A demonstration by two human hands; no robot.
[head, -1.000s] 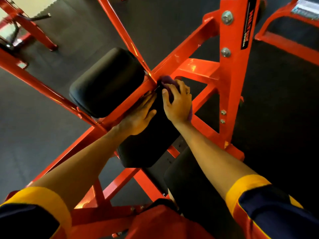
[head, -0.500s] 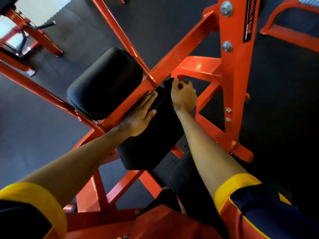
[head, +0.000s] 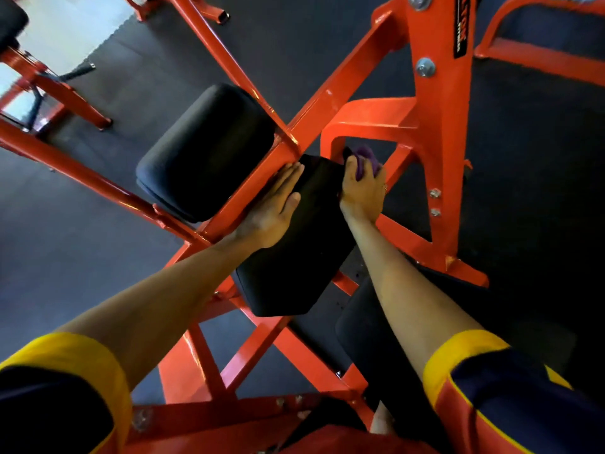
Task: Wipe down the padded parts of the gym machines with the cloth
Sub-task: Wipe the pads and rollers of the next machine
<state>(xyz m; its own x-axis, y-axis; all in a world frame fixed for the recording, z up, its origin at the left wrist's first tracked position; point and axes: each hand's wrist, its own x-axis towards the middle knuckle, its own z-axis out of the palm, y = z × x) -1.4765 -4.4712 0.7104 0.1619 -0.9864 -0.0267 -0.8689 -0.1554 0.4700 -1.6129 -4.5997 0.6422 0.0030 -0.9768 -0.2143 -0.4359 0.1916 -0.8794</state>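
Observation:
A long black pad point(head: 294, 257) runs up the middle of the orange machine. My left hand point(head: 271, 208) lies flat with straight fingers on the pad's left edge, against the orange bar. My right hand point(head: 363, 188) grips a purple cloth point(head: 366, 158) and presses it against the pad's far right corner, under an orange bracket. Most of the cloth is hidden by my fingers. A second, rounded black pad point(head: 203, 152) sits to the left of the bar. A third black pad point(head: 370, 339) lies under my right forearm.
The orange frame point(head: 435, 126) rises on the right with bolts, and crossing bars spread below and to the left. Dark rubber flooring point(head: 82, 240) surrounds the machine. Another orange machine point(head: 49, 90) stands at the far left, and one more frame point(head: 540, 60) at the upper right.
My right hand has slid with the cloth from the pad's top toward its far right corner and side. My left hand has stayed flat on the pad's left edge.

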